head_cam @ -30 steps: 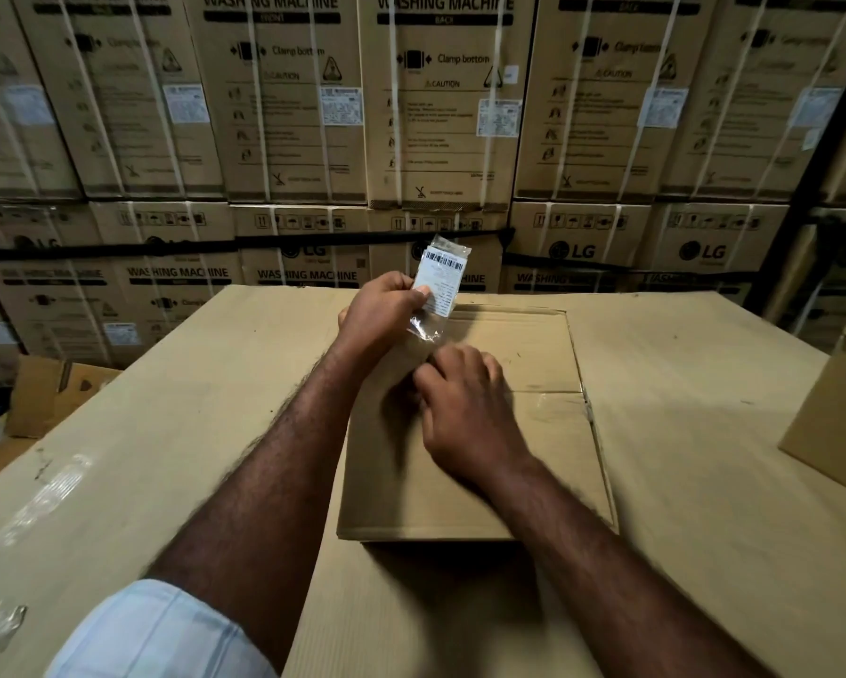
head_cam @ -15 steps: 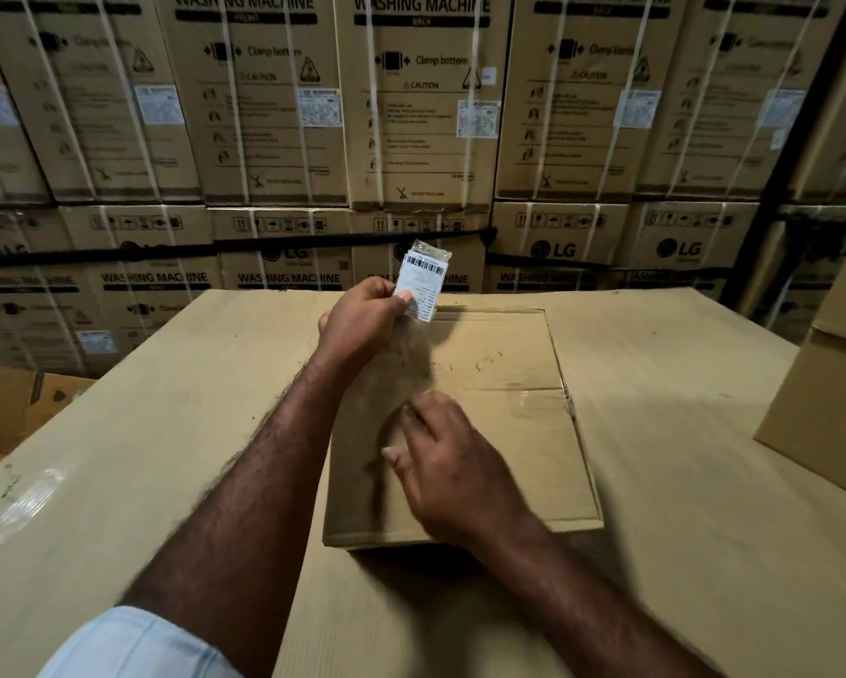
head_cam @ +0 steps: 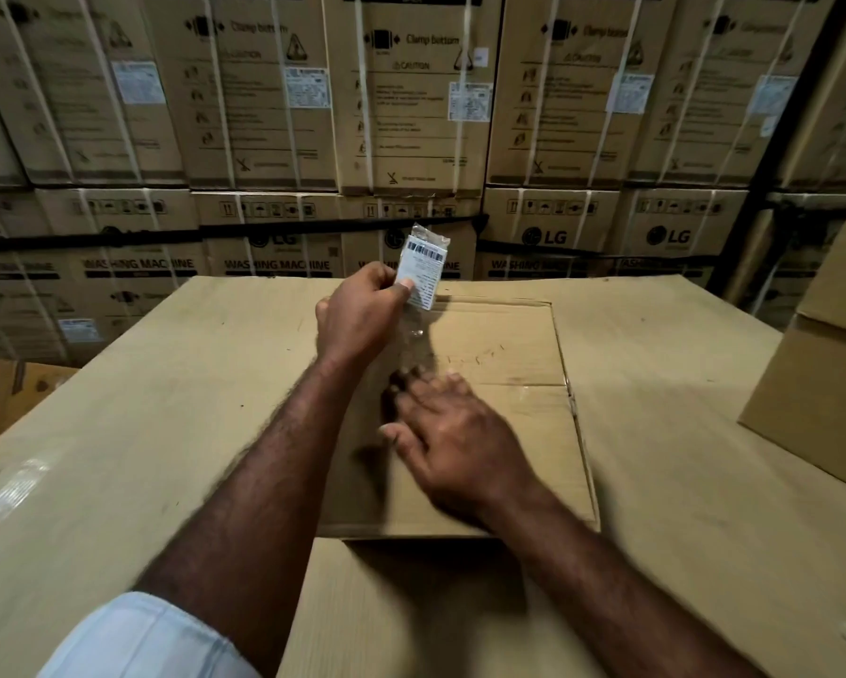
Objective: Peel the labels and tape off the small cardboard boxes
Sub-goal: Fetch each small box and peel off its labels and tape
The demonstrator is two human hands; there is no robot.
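Small cardboard box [head_cam: 519, 423]: lies flat on the counter [head_cam: 166, 408], centre, top flaps closed.
Label [head_cam: 423, 269]: white, barcoded, lifted clear of the box above its far edge; a strip of clear tape [head_cam: 413, 330] hangs from it toward the box top.
Left hand [head_cam: 362, 315]: raised, pinching the label between thumb and fingers.
Right hand [head_cam: 453, 442]: blurred, fingers straight and spread, palm down on the box top.
Second box [head_cam: 817, 384]: right edge of the counter.
Washing-machine cartons [head_cam: 411, 90]: stacked behind.
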